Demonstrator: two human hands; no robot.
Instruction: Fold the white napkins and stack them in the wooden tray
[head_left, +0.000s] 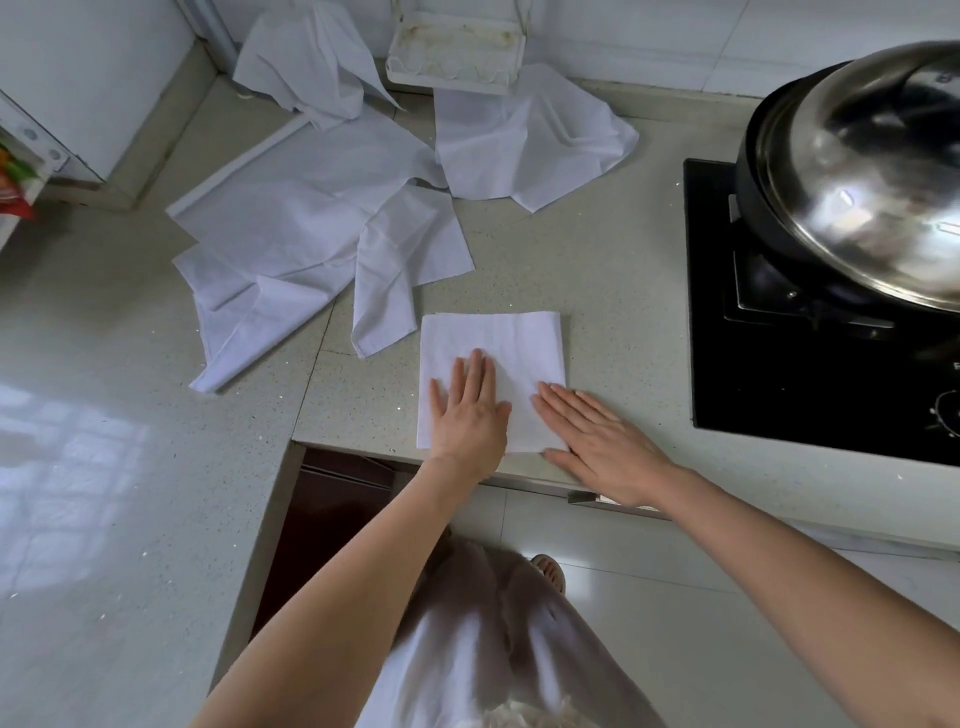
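A folded white napkin (511, 348) lies square on the counter near its front edge. My left hand (470, 413) presses flat on its lower left part, fingers straight. My right hand (597, 441) lies flat across its lower right corner, fingers pointing left and up. Several unfolded white napkins lie crumpled behind: a large pile (291, 234) to the left, one (405, 270) just behind the folded one, one (524, 140) at the back, and one (311, 62) against the wall. No wooden tray is in view.
A black stove (810, 374) with a lidded steel pot (857, 171) sits at the right. A white plastic rack (457, 52) stands at the back wall. The speckled counter (623, 270) turns a corner to the left; its front edge runs just below my hands.
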